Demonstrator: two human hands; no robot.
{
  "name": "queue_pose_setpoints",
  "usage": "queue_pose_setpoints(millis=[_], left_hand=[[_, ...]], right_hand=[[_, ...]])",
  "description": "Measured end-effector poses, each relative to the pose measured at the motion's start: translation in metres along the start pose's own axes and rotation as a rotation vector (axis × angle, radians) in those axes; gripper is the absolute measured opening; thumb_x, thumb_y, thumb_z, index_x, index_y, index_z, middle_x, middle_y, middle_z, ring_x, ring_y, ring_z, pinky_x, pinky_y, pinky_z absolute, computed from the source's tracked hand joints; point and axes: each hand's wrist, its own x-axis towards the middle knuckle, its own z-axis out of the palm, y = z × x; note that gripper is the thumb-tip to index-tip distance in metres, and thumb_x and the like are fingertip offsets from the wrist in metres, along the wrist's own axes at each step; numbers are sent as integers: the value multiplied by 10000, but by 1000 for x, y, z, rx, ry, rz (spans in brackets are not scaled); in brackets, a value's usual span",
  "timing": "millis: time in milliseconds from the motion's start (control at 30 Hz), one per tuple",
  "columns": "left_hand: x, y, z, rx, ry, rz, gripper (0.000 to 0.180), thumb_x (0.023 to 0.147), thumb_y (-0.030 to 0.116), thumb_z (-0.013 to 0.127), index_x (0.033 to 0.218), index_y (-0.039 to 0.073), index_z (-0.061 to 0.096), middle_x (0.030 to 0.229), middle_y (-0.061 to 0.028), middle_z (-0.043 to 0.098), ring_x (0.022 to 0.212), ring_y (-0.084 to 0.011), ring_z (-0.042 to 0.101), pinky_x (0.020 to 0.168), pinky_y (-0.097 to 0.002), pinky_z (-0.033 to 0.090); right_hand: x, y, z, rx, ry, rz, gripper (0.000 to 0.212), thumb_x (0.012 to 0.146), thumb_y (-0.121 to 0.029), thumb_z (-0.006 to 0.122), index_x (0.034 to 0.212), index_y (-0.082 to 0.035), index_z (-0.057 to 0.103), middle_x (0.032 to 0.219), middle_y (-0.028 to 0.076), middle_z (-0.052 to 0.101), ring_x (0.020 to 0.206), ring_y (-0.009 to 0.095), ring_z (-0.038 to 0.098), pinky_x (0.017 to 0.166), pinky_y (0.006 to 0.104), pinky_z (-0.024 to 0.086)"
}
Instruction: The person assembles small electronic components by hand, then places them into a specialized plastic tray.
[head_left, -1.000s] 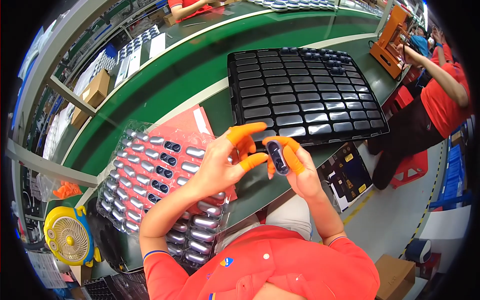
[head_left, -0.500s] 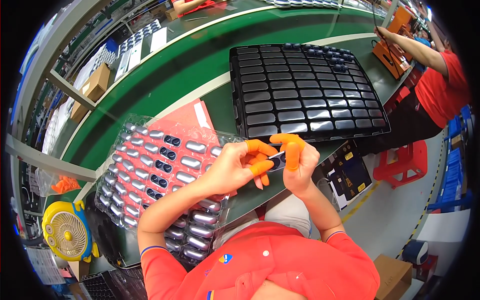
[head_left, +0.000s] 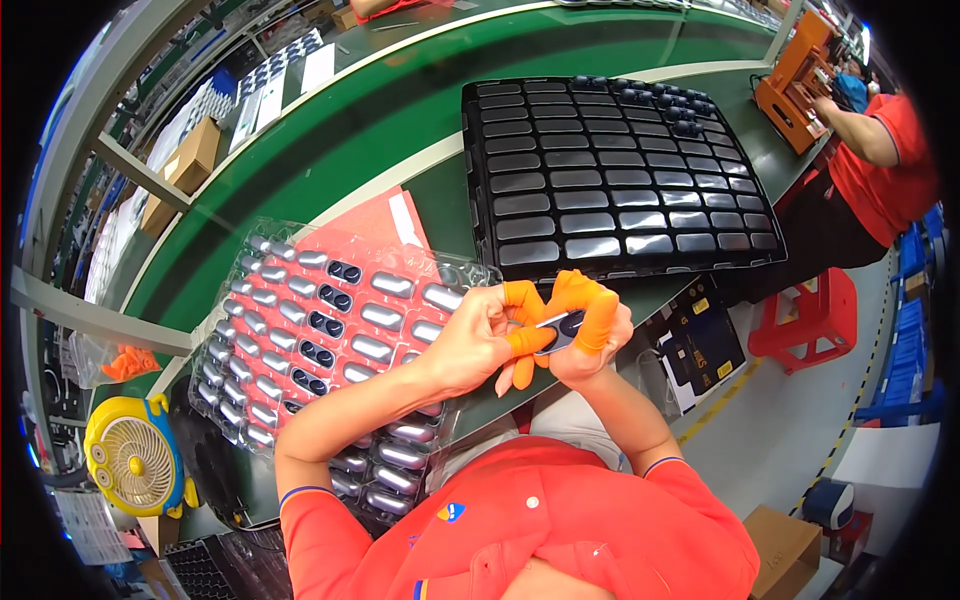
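Note:
Between both hands, over the table's near edge, is a small oval case half (head_left: 559, 333) with a silver rim and dark recesses. My left hand (head_left: 482, 342), in orange finger cots, is closed with its fingertips pinching the left end of the piece. My right hand (head_left: 592, 335), also in orange finger cots, curls its fingers and thumb around the other end. Fingers cover part of it. Beside my left forearm lies a clear plastic tray (head_left: 425, 262) with rows of silver oval shells (head_left: 381, 316) and one row of dark two-recess pieces (head_left: 325, 323).
A large black compartment tray (head_left: 625, 262) lies beyond my hands, with several dark pieces (head_left: 687, 128) at its far right corner. A pink sheet (head_left: 375, 222) lies under the clear tray. At left stands a yellow fan (head_left: 135, 462). A co-worker (head_left: 880, 170) works by an orange machine (head_left: 790, 100).
My right fingers have folded down over the case half, and both hands hold it slightly lower. The co-worker's arm at right has come down toward the orange machine.

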Motion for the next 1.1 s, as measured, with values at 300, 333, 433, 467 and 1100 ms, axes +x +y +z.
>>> queue_pose_setpoints(millis=[300, 333, 433, 467, 1100], left_hand=[[-2, 17, 3, 3, 33, 69, 211, 866, 36, 557, 1047, -60, 507, 778, -148, 623, 605, -239, 653, 459, -278, 534], [-3, 18, 2, 23, 69, 80, 225, 868, 38, 555, 1064, -61, 505, 787, -149, 623, 620, -246, 657, 472, -283, 543], [-5, 23, 1, 65, 102, 116, 245, 870, 31, 550, 1092, -61, 503, 791, -146, 624, 633, -242, 658, 483, -285, 546], [-5, 24, 2, 86, 120, 134, 255, 872, 28, 548, 1106, -61, 502, 794, -144, 624, 640, -240, 659, 489, -286, 547], [-16, 22, 13, 75, 113, 194, 255, 842, 8, 593, 1069, -67, 506, 773, -128, 603, 628, -192, 652, 496, -261, 547]], right_hand=[[14, -16, -14, 178, 37, 431, 502, 967, -392, 351, 830, 26, 594, 683, 25, 584, 543, 82, 502, 491, 216, 385], [17, -20, -14, 155, 34, 486, 505, 966, -403, 351, 850, 22, 598, 718, 29, 585, 564, 73, 498, 514, 206, 374], [21, -28, -16, 86, -5, 513, 455, 957, -376, 393, 905, 21, 607, 770, 28, 589, 595, 55, 496, 540, 190, 366], [22, -30, -18, 42, -40, 486, 404, 949, -339, 434, 939, 24, 611, 786, 23, 592, 605, 46, 497, 543, 184, 367], [25, -43, -19, 143, -87, 607, 307, 870, -231, 609, 1020, 36, 596, 782, 7, 607, 637, 14, 504, 524, 149, 377]])
